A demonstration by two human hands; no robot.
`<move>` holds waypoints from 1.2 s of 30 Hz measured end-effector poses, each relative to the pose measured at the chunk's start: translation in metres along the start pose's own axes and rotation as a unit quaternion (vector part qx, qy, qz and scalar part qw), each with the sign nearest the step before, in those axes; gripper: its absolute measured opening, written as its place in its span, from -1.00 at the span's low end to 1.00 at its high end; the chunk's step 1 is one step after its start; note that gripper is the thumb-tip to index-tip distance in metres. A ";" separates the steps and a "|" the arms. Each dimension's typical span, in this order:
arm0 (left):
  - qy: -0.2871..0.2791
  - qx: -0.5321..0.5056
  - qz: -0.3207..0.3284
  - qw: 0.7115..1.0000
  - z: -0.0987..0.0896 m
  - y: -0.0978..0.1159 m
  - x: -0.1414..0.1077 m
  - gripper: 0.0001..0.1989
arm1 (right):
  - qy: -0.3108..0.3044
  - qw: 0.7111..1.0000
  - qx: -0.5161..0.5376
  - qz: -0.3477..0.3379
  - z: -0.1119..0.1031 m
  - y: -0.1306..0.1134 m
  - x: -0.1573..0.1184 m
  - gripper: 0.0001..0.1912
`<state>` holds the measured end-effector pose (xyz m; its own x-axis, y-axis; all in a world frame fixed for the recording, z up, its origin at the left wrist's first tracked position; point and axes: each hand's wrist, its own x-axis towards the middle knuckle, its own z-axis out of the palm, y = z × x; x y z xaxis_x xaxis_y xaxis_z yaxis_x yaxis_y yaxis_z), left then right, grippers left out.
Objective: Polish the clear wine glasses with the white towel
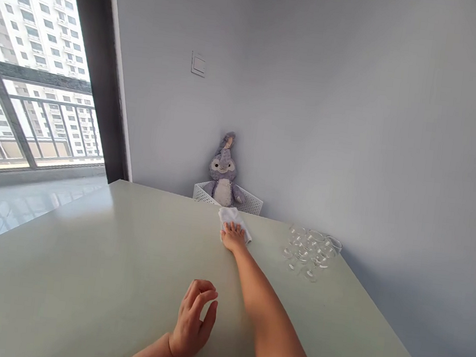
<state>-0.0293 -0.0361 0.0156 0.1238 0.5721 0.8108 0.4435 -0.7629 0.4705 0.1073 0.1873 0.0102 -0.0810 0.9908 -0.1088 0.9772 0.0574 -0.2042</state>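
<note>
One cloth (229,214) (one hand (233,239) atop)

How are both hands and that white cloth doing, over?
Right hand flat on white cloth, near far edge of table. Left hand half-curled, nothing in it. Clear glasses clustered to the right, apart from the cloth.

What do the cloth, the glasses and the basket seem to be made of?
Cloth: probably soft fabric, matt white, with folded edges.
Glasses: clear, glossy glass or perhaps plastic; the background shows through.
Basket: likely plastic, perhaps metal; dull white walls with small holes.
</note>
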 end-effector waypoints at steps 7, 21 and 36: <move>0.053 -0.036 0.063 0.996 -0.006 0.003 -0.002 -0.64 | -0.021 0.989 0.022 -0.148 0.020 -0.124 0.008 -0.43; 0.069 -0.039 0.066 0.995 -0.015 -0.002 -0.003 -0.72 | -0.019 0.902 0.056 -0.427 0.041 -0.076 -0.170 -0.45; 0.060 -0.052 -0.001 0.997 -0.003 -0.006 -0.006 -0.78 | 0.042 0.903 0.428 -0.014 -0.022 0.170 -0.300 -0.49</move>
<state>-0.0352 -0.0360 0.0092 0.0131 0.5385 0.8425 0.3478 -0.7924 0.5010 0.3023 -0.0973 0.0296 -0.0521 0.9983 -0.0248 0.4625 0.0021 -0.8866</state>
